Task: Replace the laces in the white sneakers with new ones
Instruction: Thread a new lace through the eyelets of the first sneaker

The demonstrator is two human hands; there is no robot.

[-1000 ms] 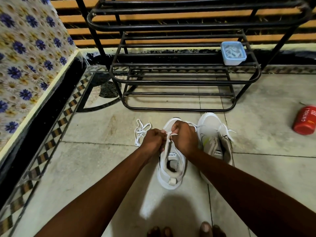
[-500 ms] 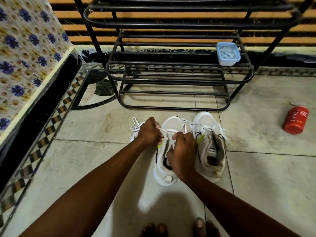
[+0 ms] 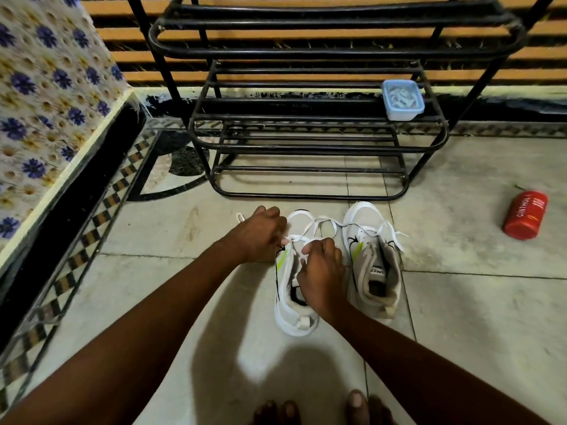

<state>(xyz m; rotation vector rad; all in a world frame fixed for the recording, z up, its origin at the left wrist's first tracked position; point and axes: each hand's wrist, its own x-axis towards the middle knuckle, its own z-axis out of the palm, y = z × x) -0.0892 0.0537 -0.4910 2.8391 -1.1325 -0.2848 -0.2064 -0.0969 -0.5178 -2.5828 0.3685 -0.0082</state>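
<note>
My left hand (image 3: 260,233) has swung out to the near sneaker's (image 3: 290,289) left side, pinching the lace (image 3: 319,223) and drawing it sideways; my right hand (image 3: 322,268) has dropped over the tongue, pinching the other strand. I judge one crossing is being tightened; the far sneaker (image 3: 372,262) sits just beside it on the floor.
</note>
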